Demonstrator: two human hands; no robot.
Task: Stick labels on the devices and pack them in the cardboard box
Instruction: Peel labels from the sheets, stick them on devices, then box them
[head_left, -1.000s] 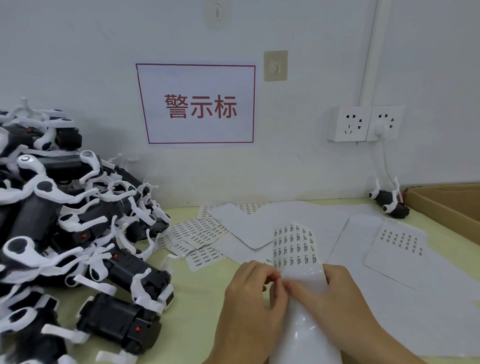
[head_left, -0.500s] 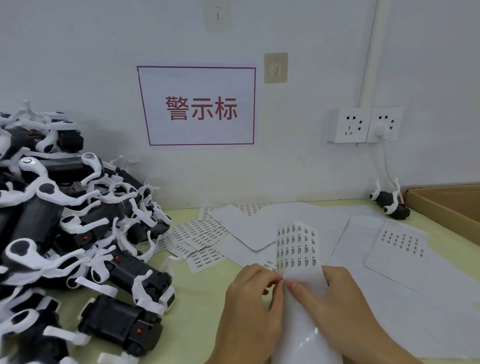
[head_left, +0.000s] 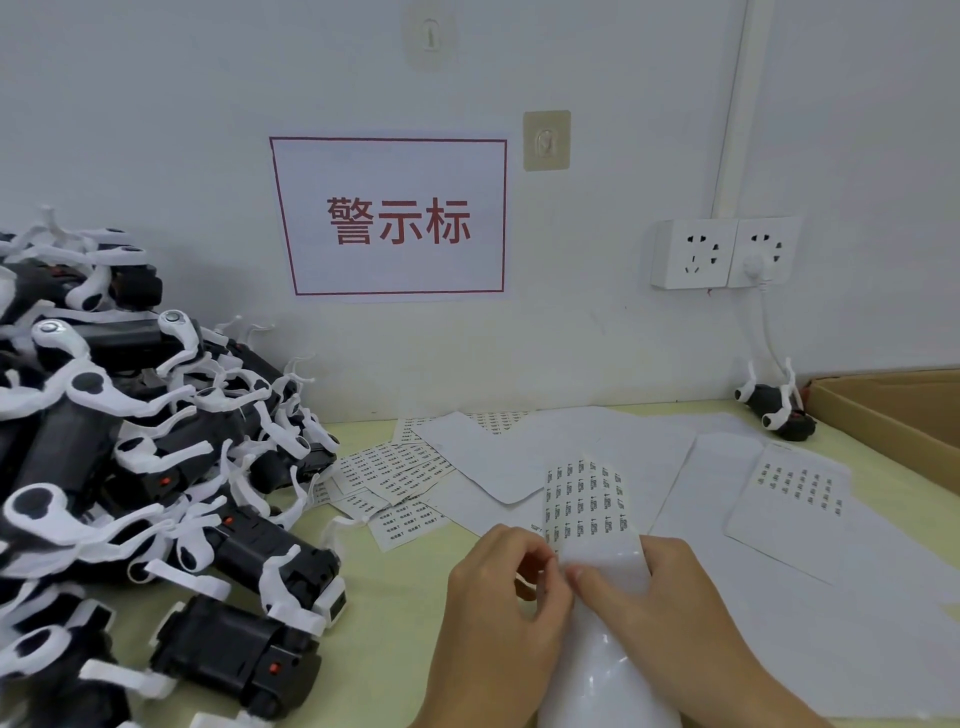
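Both hands at 6 o'clock: left hand (head_left: 498, 587) fingertips pinched at the left edge of the glossy white label strip (head_left: 589, 512), right hand (head_left: 654, 587) clamping it, long axis 12–6, remaining small black-printed labels just 12 o'clock of fingers, left nearer.

Both hands (head_left: 498, 613) and forearms apparently bare, sleeveless.

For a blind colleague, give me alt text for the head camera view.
Both hands, left hand and right hand, pinch a label sheet at a table; black-and-white devices pile left, a cardboard box sits right.
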